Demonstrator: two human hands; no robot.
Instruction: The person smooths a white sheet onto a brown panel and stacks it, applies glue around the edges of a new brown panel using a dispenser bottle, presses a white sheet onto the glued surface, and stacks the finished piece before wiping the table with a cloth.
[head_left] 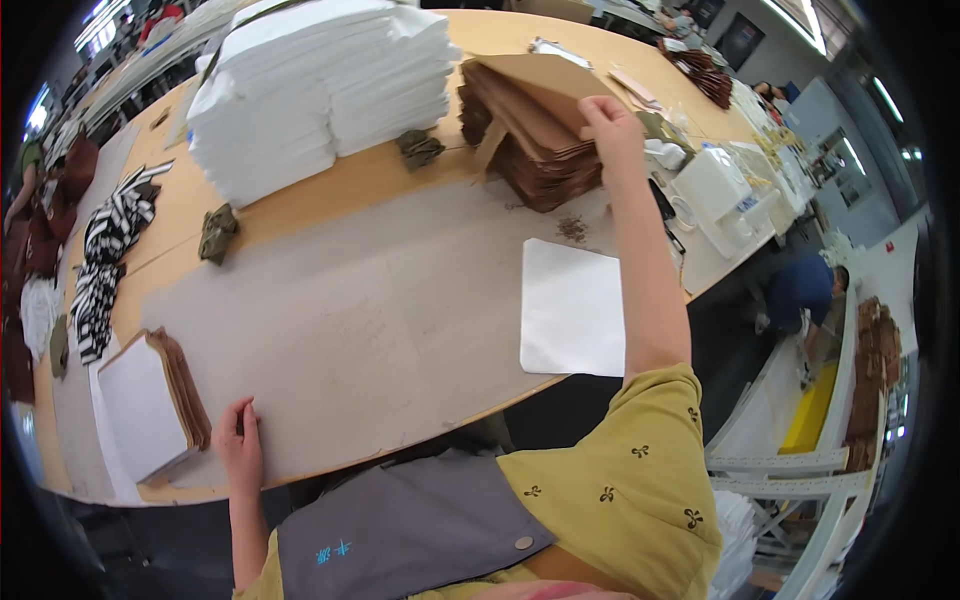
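The right hand is pinching, between thumb and fingertips, the edge of the top brown piece, which looks like cloth and is partly lifted from the brown stack at the far side of the table. If these fingers take two layers together, an extra piece could come along, because the layers lie very close and their edges are uneven. A quick pull could also make the stack slide or lean, since nothing is seen pressing it down. Just beside its base are small brown crumbs; a piece dragged low may carry them onto the white sheet, which lies nearer to the body. The left hand is loosely bent near the table edge, with nothing seen in it — too far to steady the stack — and close to the white-topped brown pile, which its wrist might bump.
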